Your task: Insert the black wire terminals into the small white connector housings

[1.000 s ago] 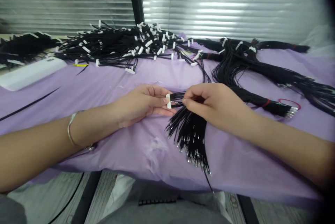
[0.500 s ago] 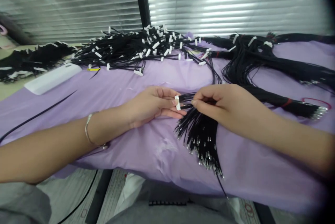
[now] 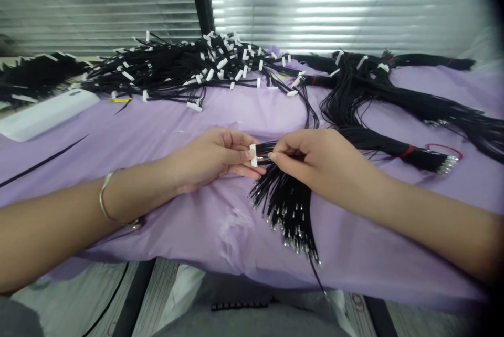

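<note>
My left hand [image 3: 212, 159] pinches a small white connector [image 3: 254, 155] between thumb and fingers, just above the purple cloth [image 3: 165, 132]. My right hand [image 3: 315, 156] meets it from the right, its fingertips closed on a thin black wire [image 3: 264, 157] whose end touches the connector. Several black wires run out of the connector under my right hand. Below the hands a loose bundle of black wires with metal tips [image 3: 289, 208] fans out toward the table's front edge.
A big pile of black wires with white connectors [image 3: 189, 69] lies at the back. More black wire bundles [image 3: 397, 95] with red ties lie at the right. A white flat box [image 3: 43, 114] sits at the left. Window blinds stand behind.
The hands keep their grip on the connector and wire. The view swung right and then back; my right fingertips have closed in slightly on the connector.
</note>
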Motion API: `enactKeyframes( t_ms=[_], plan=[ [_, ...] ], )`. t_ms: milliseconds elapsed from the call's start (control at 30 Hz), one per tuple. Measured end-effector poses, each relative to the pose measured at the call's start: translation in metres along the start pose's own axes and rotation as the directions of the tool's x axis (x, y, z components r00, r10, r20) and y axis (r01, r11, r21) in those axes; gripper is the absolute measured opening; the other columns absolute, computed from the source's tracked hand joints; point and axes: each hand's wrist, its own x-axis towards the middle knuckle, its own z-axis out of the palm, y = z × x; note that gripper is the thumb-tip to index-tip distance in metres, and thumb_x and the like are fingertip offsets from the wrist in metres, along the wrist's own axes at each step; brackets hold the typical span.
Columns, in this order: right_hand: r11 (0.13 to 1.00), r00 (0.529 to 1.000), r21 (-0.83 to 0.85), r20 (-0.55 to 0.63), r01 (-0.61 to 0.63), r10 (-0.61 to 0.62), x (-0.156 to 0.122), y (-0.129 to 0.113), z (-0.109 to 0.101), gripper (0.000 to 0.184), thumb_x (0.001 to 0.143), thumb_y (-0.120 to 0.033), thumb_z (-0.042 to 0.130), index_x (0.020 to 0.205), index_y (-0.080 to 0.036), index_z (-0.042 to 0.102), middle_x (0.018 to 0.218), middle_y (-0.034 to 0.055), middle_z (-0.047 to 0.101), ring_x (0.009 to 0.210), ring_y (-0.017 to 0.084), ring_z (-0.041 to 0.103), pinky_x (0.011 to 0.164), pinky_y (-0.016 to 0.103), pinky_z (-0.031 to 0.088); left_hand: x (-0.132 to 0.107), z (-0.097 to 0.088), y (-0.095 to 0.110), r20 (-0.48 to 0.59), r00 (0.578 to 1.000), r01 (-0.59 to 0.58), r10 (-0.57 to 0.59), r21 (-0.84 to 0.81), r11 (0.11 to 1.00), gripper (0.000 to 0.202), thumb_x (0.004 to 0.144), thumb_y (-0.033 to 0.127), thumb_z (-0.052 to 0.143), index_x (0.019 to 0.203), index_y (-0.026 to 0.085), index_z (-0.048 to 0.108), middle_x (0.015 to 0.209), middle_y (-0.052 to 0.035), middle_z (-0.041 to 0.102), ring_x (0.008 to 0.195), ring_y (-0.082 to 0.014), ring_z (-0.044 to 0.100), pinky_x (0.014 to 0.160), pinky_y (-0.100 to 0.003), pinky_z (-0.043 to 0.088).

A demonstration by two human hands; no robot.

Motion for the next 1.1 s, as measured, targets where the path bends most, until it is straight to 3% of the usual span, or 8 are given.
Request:
enactKeyframes(
  t_ms=[267, 500, 667, 833, 967, 1100],
  plan=[
    [1.0, 1.0, 0.005, -0.012, -0.018, 0.018, 0.0, -0.003, 0.005, 0.017, 0.08, -0.021, 0.053, 0.067, -0.018, 0.063, 0.062, -0.0024, 0.063, 0.054, 0.009, 0.052, 0.053, 0.023, 0.035, 0.0, 0.0, -0.001, -0.036, 0.999, 0.017, -0.018, -0.012, 1.0, 0.009, 0.077, 0.007, 0.058, 0.083, 0.008, 0.065, 0.081, -0.0083, 0.067, 0.076, -0.0139, 0.066, 0.077, -0.025, 0.053],
    [0.998, 0.998, -0.046, -0.054, 0.041, -0.043, 0.002, -0.003, 0.016, 0.017, 0.081, -0.018, 0.051, 0.069, -0.015, 0.063, 0.065, -0.0003, 0.062, 0.06, 0.01, 0.052, 0.058, 0.023, 0.035, 0.0, 0.006, 0.001, -0.108, 0.994, 0.03, -0.033, -0.029, 0.999, 0.01, 0.078, 0.003, 0.054, 0.075, 0.008, 0.063, 0.072, -0.0054, 0.065, 0.074, -0.0129, 0.065, 0.078, -0.026, 0.052],
    [0.993, 0.994, -0.07, -0.044, 0.093, -0.096, 0.003, -0.001, 0.019, 0.018, 0.084, -0.019, 0.048, 0.073, -0.014, 0.062, 0.07, 0.0018, 0.061, 0.064, 0.012, 0.052, 0.061, 0.024, 0.037, -0.001, 0.005, 0.0, -0.091, 0.995, 0.023, -0.028, -0.054, 0.998, 0.012, 0.077, 0.001, 0.053, 0.072, 0.008, 0.062, 0.072, -0.0053, 0.064, 0.076, -0.0135, 0.065, 0.081, -0.028, 0.051],
    [0.909, 0.949, -0.313, -0.062, 0.275, -0.309, -0.005, -0.004, 0.001, 0.021, 0.088, -0.02, 0.044, 0.086, -0.012, 0.063, 0.089, 0.0108, 0.059, 0.085, 0.02, 0.052, 0.075, 0.033, 0.041, -0.001, 0.005, 0.0, -0.047, 0.999, 0.003, -0.008, -0.097, 0.995, 0.009, 0.078, 0.002, 0.054, 0.075, 0.008, 0.061, 0.073, -0.0057, 0.064, 0.075, -0.0132, 0.066, 0.082, -0.027, 0.051],
    [0.852, 0.894, -0.27, 0.106, 0.448, -0.436, -0.01, -0.002, -0.017, 0.024, 0.09, -0.021, 0.042, 0.086, -0.014, 0.064, 0.086, 0.0086, 0.058, 0.078, 0.017, 0.054, 0.071, 0.031, 0.044, 0.0, 0.004, 0.003, -0.109, 0.994, -0.018, -0.004, -0.195, 0.981, 0.014, 0.076, -0.003, 0.05, 0.077, 0.008, 0.058, 0.071, -0.0043, 0.064, 0.069, -0.0128, 0.066, 0.081, -0.028, 0.051],
    [0.857, 0.871, -0.196, 0.236, 0.476, -0.43, -0.005, 0.009, -0.015, 0.021, 0.089, -0.021, 0.045, 0.091, -0.015, 0.065, 0.09, 0.0073, 0.059, 0.08, 0.017, 0.055, 0.074, 0.032, 0.046, 0.001, 0.001, 0.004, -0.117, 0.993, -0.015, -0.01, -0.211, 0.977, 0.012, 0.076, -0.003, 0.05, 0.079, 0.007, 0.057, 0.074, -0.007, 0.065, 0.071, -0.0161, 0.067, 0.078, -0.027, 0.052]
  ],
)
